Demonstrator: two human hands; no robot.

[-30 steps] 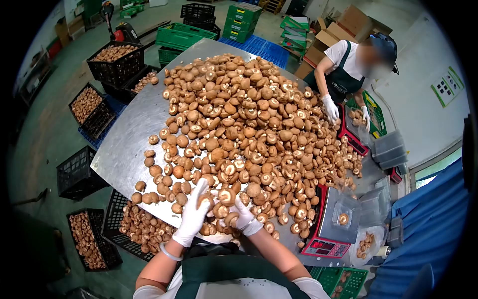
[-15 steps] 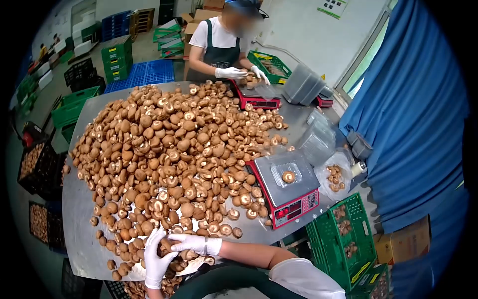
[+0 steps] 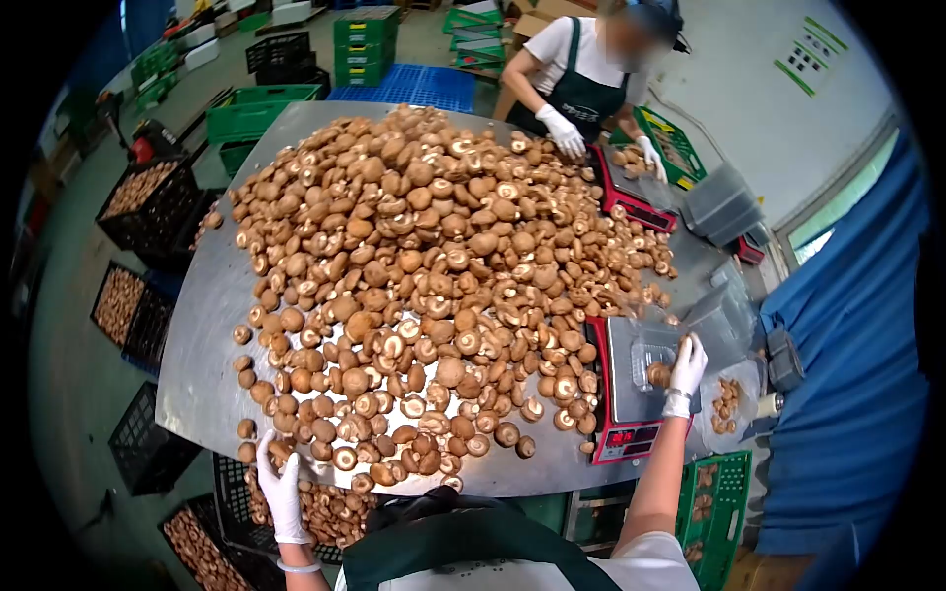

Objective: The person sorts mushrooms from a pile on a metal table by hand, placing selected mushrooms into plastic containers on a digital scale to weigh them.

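Concrete floor, pale wall and blue curtain [image 3: 838,345] surround a steel table [image 3: 212,335]. Your left hand [image 3: 281,492], gloved: at the near left edge, fingers partly curled beside mushrooms; whether it grips one, you cannot tell from this view. Your right hand [image 3: 688,369], gloved: fingers closed on a mushroom [image 3: 682,345], at the right side of a clear tray [image 3: 652,345]. Tray: on the near scale [image 3: 629,440], mushrooms inside.

Pile [image 3: 424,236]: loose mushrooms, caps and stems up, across most of the table, reaching the near scale's left side. Right of that scale: clear containers [image 3: 722,320] and a plastic bag [image 3: 747,394] with mushrooms on it. Beyond, along the far right edge: far scale [image 3: 641,211], stacked tubs [image 3: 722,202], and a co-worker [image 3: 581,79] in a dark apron, one gloved hand at the pile, the other by the far scale. Below your right forearm, to its right: green crate [image 3: 737,492]. Below the near left edge: black crate [image 3: 233,502] of mushrooms. Past the far edge: blue pallet [image 3: 424,84].
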